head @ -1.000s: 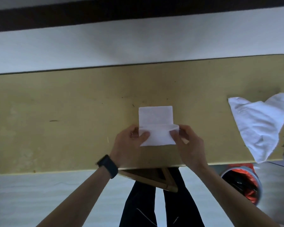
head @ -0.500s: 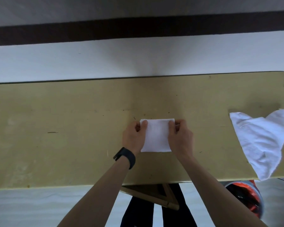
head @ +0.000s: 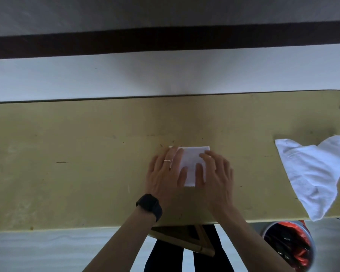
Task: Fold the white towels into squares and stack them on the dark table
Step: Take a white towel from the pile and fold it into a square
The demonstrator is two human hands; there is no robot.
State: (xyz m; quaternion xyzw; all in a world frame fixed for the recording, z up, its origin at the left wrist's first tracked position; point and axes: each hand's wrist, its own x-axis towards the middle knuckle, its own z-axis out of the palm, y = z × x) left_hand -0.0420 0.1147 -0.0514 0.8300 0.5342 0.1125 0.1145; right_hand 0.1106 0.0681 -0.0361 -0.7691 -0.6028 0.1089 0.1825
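White towel (head: pixel 192 161) is folded square: left hand (head: pixel 163 173) and right hand (head: pixel 217 173), no longer pinching, press it flat, ready for stacking.

Premises: a plain indoor utility or work room; the exact type cannot be determined. Evidence: one long table (head: pixel 86 173) with an olive-yellow top, scuffed and scratched, on a wooden underframe (head: pixel 185 241). A pale bare floor (head: pixel 106 79) meets a grey wall at a dark skirting band (head: pixel 165 43). A round bin (head: pixel 310 250) with a red and black liner stands under the table's right end.
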